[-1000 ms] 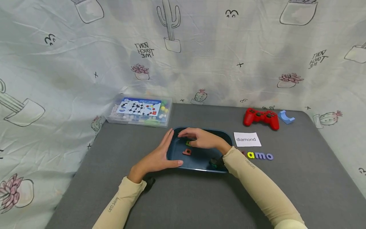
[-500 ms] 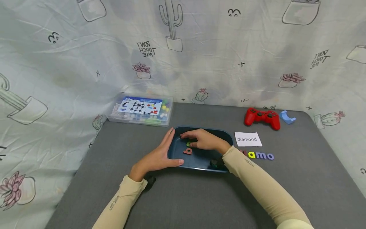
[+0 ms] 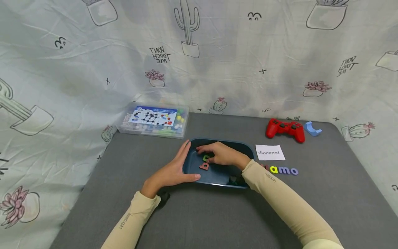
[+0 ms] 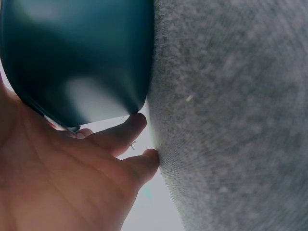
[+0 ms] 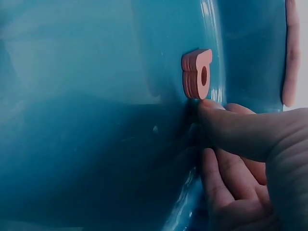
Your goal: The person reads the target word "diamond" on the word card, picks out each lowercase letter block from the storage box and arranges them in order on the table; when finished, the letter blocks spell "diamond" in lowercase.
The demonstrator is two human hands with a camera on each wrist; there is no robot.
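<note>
In the head view a dark blue tray point(image 3: 217, 180) lies mid-table. My left hand point(image 3: 171, 171) spans its left end, straight fingers along the side and thumb at the front rim. My right hand point(image 3: 222, 154) reaches into the tray, fingers loosely bent, with the thumb touching or close beside a green letter point(image 3: 206, 158). A salmon-pink letter point(image 3: 204, 166), shaped like a b, lies just in front of it. The right wrist view shows this pink letter point(image 5: 197, 74) by the thumb tip; the green one is hidden there.
Right of the tray lies a card point(image 3: 269, 152) reading "diamond". Below it are letters point(image 3: 283, 170), partly covered by the right sleeve. A red game controller point(image 3: 285, 130) and a blue curved piece point(image 3: 312, 129) sit behind. A clear plastic case point(image 3: 152, 131) stands back left.
The right hand's fingers have drawn slightly right inside the tray, and more of the green letter shows. The pink letter has turned a little. The left hand stays at the tray's end.
</note>
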